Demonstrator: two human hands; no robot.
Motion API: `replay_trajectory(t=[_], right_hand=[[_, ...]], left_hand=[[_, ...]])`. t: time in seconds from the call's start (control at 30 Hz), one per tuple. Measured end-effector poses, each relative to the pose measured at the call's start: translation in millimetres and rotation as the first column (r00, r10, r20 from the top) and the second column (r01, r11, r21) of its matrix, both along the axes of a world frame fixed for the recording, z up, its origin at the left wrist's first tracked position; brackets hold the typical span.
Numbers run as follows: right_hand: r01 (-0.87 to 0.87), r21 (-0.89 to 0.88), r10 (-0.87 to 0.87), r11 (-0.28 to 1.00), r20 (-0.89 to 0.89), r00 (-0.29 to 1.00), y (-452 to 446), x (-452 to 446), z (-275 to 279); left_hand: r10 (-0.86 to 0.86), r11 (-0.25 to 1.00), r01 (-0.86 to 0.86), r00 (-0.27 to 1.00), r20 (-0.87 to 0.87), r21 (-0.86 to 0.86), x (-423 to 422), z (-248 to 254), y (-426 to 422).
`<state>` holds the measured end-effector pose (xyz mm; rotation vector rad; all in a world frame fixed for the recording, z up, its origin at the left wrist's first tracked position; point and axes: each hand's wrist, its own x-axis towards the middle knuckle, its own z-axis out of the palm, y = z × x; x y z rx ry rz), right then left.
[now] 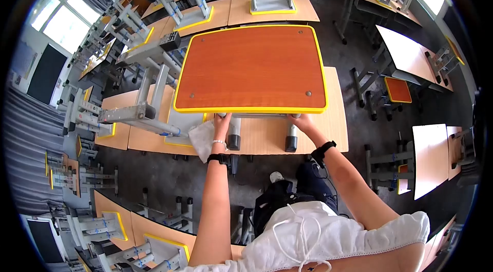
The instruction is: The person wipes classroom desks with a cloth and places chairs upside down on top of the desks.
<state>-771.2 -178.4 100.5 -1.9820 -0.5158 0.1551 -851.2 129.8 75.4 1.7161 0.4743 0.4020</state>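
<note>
A stool with a reddish-brown seat (251, 69) and yellow edging is upright in front of me, its grey legs with black feet over the light wooden desk (328, 128). Under the near left part of the seat, my left hand (222, 124) is closed round the grey frame, its fingertips partly hidden. My right hand (303, 122) grips the frame under the near right part. Just left of my left wrist, a pale cloth (202, 138) hangs over the desk's front edge. Whether the stool's feet touch the desktop is hard to tell.
An upturned stool (146, 113) with grey legs stands on the desk at the left. More desks (308, 7) with upturned stools fill the far rows. Further desks (405, 53) stand at the right, and others (110, 202) at the lower left. Dark floor shows between rows.
</note>
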Motion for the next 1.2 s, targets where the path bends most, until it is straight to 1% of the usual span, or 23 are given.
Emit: replay_trajectory(t=[0.03, 0.07, 0.1, 0.17, 0.3, 0.4, 0.47, 0.53, 0.57, 0.6, 0.67, 0.7, 0.77, 0.8, 0.83, 0.87, 0.9, 0.93, 1.03, 1.13, 1.2], right_hand=[[-0.051, 0.056, 0.047, 0.997, 0.071, 0.996, -1, 2, -27], [-0.036, 0.132, 0.004, 0.991, 0.237, 0.972, -1, 2, -53], [-0.028, 0.134, -0.010, 0.991, 0.278, 0.961, -8, -4, -58], [-0.014, 0.066, -0.001, 0.998, 0.226, 0.974, -30, -24, -53], [-0.010, -0.059, 0.017, 0.998, 0.109, 0.994, -78, -56, -28], [-0.012, -0.082, 0.017, 0.997, 0.065, 0.998, -91, -53, -15], [-0.019, -0.072, 0.021, 0.997, 0.027, 0.999, -91, -49, -5], [-0.047, -0.026, 0.045, 0.999, -0.050, 0.998, -88, -40, 14], [-0.078, 0.016, 0.079, 0.997, -0.121, 0.989, -89, -36, 34], [-0.024, 0.043, 0.031, 0.999, -0.160, 0.987, -87, -33, 37], [0.018, 0.101, 0.011, 0.995, -0.282, 0.959, -88, -26, 47], [0.056, 0.166, -0.009, 0.984, -0.275, 0.961, -88, -22, 45], [0.082, 0.205, -0.006, 0.975, -0.349, 0.937, -89, -14, 45], [0.098, 0.222, -0.004, 0.970, -0.388, 0.922, -90, -12, 46], [0.162, 0.227, -0.035, 0.960, -0.477, 0.878, -89, -14, 64], [0.161, 0.220, -0.046, 0.962, -0.450, 0.892, -87, -12, 78], [0.118, 0.226, -0.012, 0.967, -0.422, 0.907, -90, -8, 80], [0.075, 0.229, 0.022, 0.971, -0.394, 0.919, -92, -4, 82], [-0.033, 0.198, 0.116, 0.980, -0.424, 0.898, -100, 6, 88], [-0.070, 0.205, 0.144, 0.976, -0.373, 0.917, -102, 9, 86], [-0.096, 0.192, 0.164, 0.977, -0.380, 0.910, -104, 9, 92]], left_hand=[[-0.046, 0.992, 0.069, 0.977, -0.209, 0.105, 2, -10, 13], [-0.067, 0.979, 0.120, 0.953, -0.295, 0.164, -3, -23, 17], [-0.082, 0.962, 0.165, 0.936, -0.343, 0.219, -13, -26, 17], [-0.101, 0.933, 0.182, 0.960, -0.259, 0.310, -38, -28, 8], [-0.172, 0.862, 0.206, 0.978, -0.115, 0.463, -74, -11, -22], [-0.245, 0.791, 0.220, 0.969, -0.034, 0.570, -74, -1, -35], [-0.268, 0.784, 0.213, 0.963, 0.008, 0.583, -66, 6, -45], [-0.229, 0.891, 0.201, 0.973, 0.022, 0.408, -54, 18, -57], [-0.201, 0.971, 0.198, 0.980, 0.006, 0.135, -50, 34, -66], [-0.140, 0.980, 0.138, 0.990, -0.007, -0.146, -47, 50, -76], [-0.197, 0.938, 0.175, 0.979, -0.043, -0.300, -40, 50, -74], [-0.165, 0.942, 0.154, 0.986, -0.013, -0.298, -36, 51, -76], [-0.099, 0.949, 0.107, 0.994, 0.043, -0.298, -34, 51, -81], [-0.120, 0.951, 0.129, 0.992, 0.048, -0.282, -32, 57, -84], [-0.144, 0.952, 0.152, 0.988, 0.051, -0.267, -31, 71, -89], [-0.168, 0.952, 0.177, 0.984, 0.056, -0.251, -28, 83, -92], [-0.166, 0.939, 0.169, 0.985, 0.036, -0.298, -27, 89, -95], [-0.161, 0.938, 0.162, 0.986, 0.028, -0.307, -26, 94, -97], [-0.145, 0.935, 0.146, 0.989, 0.026, -0.323, -27, 104, -102], [-0.137, 0.943, 0.131, 0.991, -0.001, -0.307, -28, 105, -104], [-0.172, 0.940, 0.169, 0.985, 0.015, -0.298, -29, 106, -99]])
